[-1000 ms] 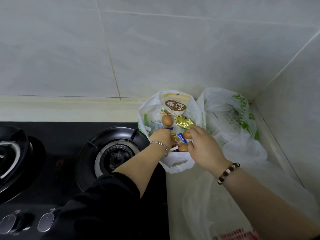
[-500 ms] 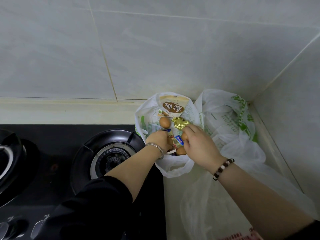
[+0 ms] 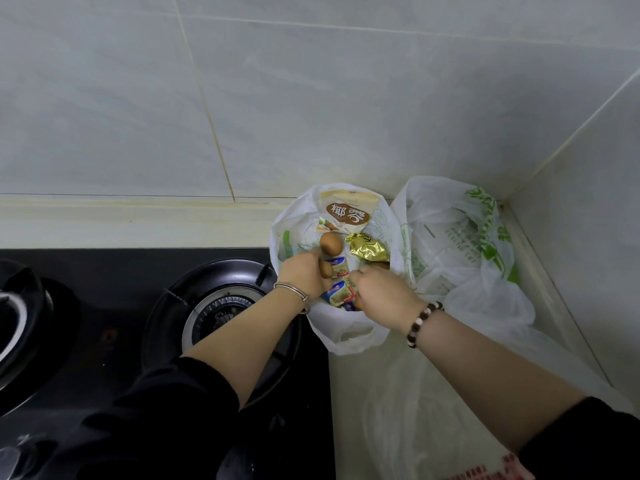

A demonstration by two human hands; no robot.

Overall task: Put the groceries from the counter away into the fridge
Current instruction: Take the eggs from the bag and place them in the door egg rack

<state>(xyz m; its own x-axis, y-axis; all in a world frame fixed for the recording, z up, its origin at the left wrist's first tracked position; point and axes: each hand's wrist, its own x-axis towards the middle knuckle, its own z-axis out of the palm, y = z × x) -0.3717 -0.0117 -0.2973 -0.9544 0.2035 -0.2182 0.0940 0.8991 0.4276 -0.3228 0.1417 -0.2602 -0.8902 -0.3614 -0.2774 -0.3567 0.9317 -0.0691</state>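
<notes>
The cream packet (image 3: 348, 213) apparently reads "椰蓉" on brown.

Two hands: left hand (image 3: 304, 275), right hand (image 3: 381, 292). Two white green-printed bags: open bag (image 3: 346, 337), corner bag (image 3: 467, 244). Two brown eggs plainly seen: loose egg (image 3: 330, 243), held egg (image 3: 326, 269). Two blue-and-yellow packets: upper packet (image 3: 336, 264), lower packet (image 3: 337, 294). One gold foil packet (image 3: 367, 251). One beige pouch (image 3: 348, 211). Two burners: whole burner (image 3: 221, 306), cut-off burner (image 3: 14, 306). Two bracelets: metal bangle (image 3: 292, 292), beaded bracelet (image 3: 424, 323).

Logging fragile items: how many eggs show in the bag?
3. One egg lies left of the gold packet; a second egg sits in the left hand's grip; a third egg peeks beyond the right hand. Others may be hidden.
</notes>
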